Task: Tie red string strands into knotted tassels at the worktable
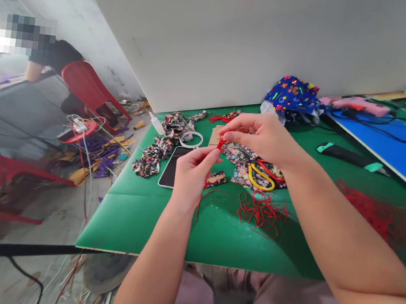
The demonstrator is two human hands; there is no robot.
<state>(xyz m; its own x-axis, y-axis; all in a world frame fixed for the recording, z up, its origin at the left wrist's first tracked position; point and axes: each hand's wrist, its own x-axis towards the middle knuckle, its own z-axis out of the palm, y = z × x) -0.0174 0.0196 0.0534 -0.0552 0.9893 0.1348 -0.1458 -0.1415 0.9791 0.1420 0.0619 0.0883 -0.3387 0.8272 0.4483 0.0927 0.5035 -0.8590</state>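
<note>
Red cord (221,143) is pinched between the fingertips of my left hand (195,173), above the green table (135,217). My right hand (260,137) grips the upper part of the same cord, thumb and forefinger pressed together. Yellow-and-red-handled scissors (261,178) lie on patterned cloth just beyond and below my hands. A loose pile of red cords (262,211) rests nearer the table's front edge. Partly behind my left hand is a dark phone (170,170), with a white ring (191,139) at its top.
Dark floral fabric (150,158) and a white bottle (157,124) are at the left. A black-and-green cutter (350,156), a blue board (396,146) and blue patterned cloth (291,96) lie to the right. A person (59,55) sits at far left.
</note>
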